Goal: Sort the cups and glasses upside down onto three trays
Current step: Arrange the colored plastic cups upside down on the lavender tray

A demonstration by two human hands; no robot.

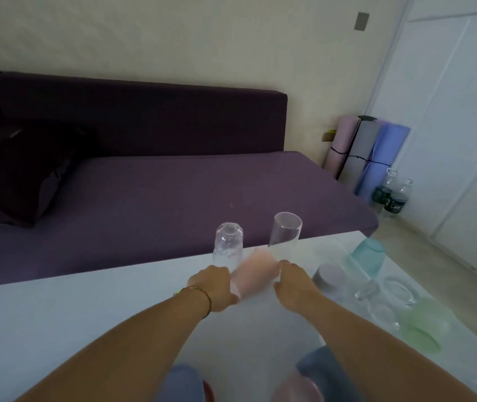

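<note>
A pink cup (256, 271), blurred and tilted, lies between my two hands over the white table (86, 314). My left hand (214, 285) grips its lower left end. My right hand (292, 285) pinches its right side. Just behind my left hand a clear glass (228, 245) stands upside down. A taller clear glass (285, 230) stands behind the pink cup. To the right sit a lilac cup (330, 278), a teal cup (366, 256), a green cup (426, 323) and clear glasses (397, 291).
A purple sofa (173, 184) runs along the table's far edge. At the bottom edge are two blue cups (182, 384) (321, 369) and a pinkish one (298, 387). Rolled mats (370, 152) and bottles (391, 195) stand by the right wall.
</note>
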